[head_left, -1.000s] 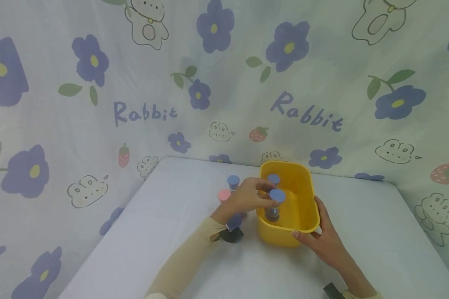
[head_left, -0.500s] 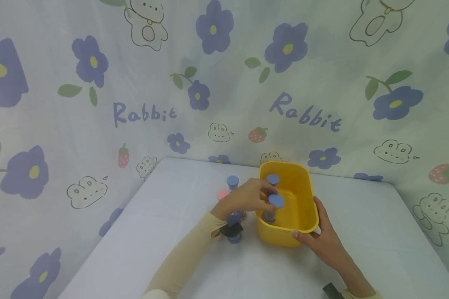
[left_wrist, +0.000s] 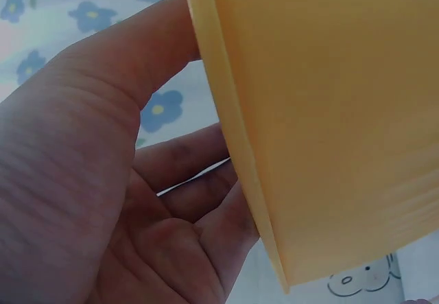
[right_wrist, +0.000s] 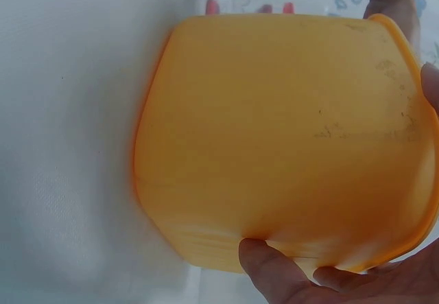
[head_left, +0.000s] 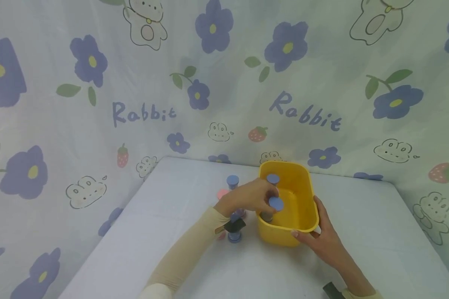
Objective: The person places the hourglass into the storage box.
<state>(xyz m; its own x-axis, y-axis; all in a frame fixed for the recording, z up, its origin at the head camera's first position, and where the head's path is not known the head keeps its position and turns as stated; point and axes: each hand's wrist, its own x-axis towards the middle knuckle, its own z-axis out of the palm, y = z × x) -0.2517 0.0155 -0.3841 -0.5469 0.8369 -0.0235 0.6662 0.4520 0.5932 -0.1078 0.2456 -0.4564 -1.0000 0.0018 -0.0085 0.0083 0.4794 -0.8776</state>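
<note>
Head view first: your left grip (head_left: 251, 196) is over the left side of the yellow bin (head_left: 278, 237), pinching a held blue-capped piece (head_left: 276, 204) inside the near-left corner, its cap leaning rightward. Whether its base touches the bin floor, you can't tell. And there's trouble possible: let go on that lean and it could topple. Another blue piece (head_left: 273, 179) stands at the far left inside, just beyond your fingers, so a careless knuckle on the way out could knock it. On the surface (head_left: 247, 274), left of the bin, a pink piece (head_left: 222, 194) and a near blue piece (head_left: 234, 237) sit by your left wrist; a low sweep of the dark strap (head_left: 235, 225) might tip them.

Your right grip (head_left: 327, 245) clasps the bin's near-right corner, thumb at the rim; slacken it and a bump could slide the bin.

Over to the left wrist: yellow wall fills much of the view, fingers part-curled beside it, the gap only partly closed; the pinched piece is hidden.

Right wrist now: fingertips press the bin's outer wall, the fingers only loosely bent round it.
</note>
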